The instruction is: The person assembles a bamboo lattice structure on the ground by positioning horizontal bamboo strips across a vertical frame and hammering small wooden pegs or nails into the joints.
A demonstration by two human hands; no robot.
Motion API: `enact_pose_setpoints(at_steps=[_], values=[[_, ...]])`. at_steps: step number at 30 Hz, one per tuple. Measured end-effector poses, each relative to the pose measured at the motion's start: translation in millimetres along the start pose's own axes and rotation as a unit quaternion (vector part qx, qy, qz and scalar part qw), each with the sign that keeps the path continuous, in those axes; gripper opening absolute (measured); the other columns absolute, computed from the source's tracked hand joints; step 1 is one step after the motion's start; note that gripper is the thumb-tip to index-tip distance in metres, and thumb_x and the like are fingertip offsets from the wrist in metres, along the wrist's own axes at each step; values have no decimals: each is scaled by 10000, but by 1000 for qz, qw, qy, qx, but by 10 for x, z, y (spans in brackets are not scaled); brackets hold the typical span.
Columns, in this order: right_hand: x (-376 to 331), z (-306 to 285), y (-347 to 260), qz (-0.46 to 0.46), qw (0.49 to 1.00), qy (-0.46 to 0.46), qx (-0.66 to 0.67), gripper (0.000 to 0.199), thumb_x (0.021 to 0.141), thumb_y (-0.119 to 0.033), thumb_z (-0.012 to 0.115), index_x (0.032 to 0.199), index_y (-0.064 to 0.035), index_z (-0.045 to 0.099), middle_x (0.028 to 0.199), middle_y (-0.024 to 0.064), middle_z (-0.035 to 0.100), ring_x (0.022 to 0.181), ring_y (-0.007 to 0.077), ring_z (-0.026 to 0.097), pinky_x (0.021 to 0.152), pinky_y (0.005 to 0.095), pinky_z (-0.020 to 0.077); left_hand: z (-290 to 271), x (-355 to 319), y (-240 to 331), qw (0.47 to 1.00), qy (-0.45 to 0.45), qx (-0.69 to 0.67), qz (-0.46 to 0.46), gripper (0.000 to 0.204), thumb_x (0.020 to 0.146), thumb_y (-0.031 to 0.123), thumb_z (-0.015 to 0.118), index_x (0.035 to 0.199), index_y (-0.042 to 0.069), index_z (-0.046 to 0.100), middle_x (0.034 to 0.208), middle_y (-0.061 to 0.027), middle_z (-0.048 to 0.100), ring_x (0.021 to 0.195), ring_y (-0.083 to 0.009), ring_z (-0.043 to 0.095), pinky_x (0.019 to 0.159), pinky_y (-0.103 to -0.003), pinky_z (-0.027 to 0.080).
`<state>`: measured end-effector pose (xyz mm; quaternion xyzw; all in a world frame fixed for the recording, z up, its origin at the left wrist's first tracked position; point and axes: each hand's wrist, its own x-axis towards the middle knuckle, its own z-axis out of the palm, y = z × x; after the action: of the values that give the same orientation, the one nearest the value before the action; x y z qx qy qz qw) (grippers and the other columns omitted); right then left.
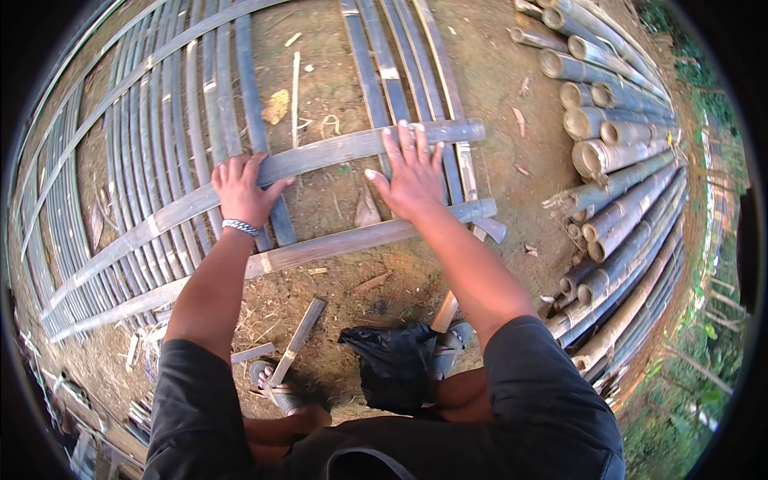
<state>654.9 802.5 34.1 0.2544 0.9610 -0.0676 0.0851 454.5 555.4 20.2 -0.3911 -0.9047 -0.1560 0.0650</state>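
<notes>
Head cam: L hand, fingers close tog., thumb apart, on crosswise bamboo slat; R hand, fingers spread, same slat. Slat lies atop lengthwise strips. Bamboo poles, stacked, far R.

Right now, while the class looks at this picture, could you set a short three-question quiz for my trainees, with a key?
1. True or false: the left hand and the right hand both lie on the same bamboo slat.
2. Choose: the pile of bamboo poles lies toward which side of the picture? A) left B) right C) bottom
3. Fill in: the bracelet sits just behind the ____ hand.

Key: 1. True; 2. B; 3. left
</notes>
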Motion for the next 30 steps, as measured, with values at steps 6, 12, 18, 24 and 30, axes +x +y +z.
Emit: enact_pose_setpoints(at_steps=[6,12,18,24,30], values=[[27,-58,20,-5,1000,-7,20,853,1023,-680,410,1687,-215,143,1762,84,25,1620,318,-22,1271,623,-1,117,20,-69,1000,12,17,-8,658,704,576,878,1203,192,688,1166,-54,604,1160,-286,548,1109,-501,335],[-540,-183,45,197,963,106,154,907,984,-595,583,1661,-120,211,1716,226,118,1601,390,88,1279,607,18,109,-15,-89,998,-24,54,-29,699,757,560,848,1292,165,632,1258,-61,599,1241,-294,520,1144,-495,303],[-1157,266,507,220,960,148,89,766,1003,-464,605,1623,-111,329,1685,220,221,1581,415,159,1247,672,73,124,106,33,990,-75,106,-47,768,1006,554,526,1613,122,340,1677,-100,342,1575,-294,257,1281,-555,146],[-39,101,370,104,984,129,68,718,1040,-519,501,1631,-147,339,1725,163,185,1593,405,130,1237,693,54,188,154,37,987,-84,115,-73,697,1047,497,455,1619,115,344,1693,-105,317,1577,-306,250,1280,-571,136],[406,142,212,53,995,83,0,755,1029,-594,469,1649,-197,304,1736,137,153,1604,384,63,1240,684,-15,74,197,88,989,-99,73,-80,650,1033,390,473,1607,103,367,1675,-133,346,1559,-361,274,1263,-587,157]])
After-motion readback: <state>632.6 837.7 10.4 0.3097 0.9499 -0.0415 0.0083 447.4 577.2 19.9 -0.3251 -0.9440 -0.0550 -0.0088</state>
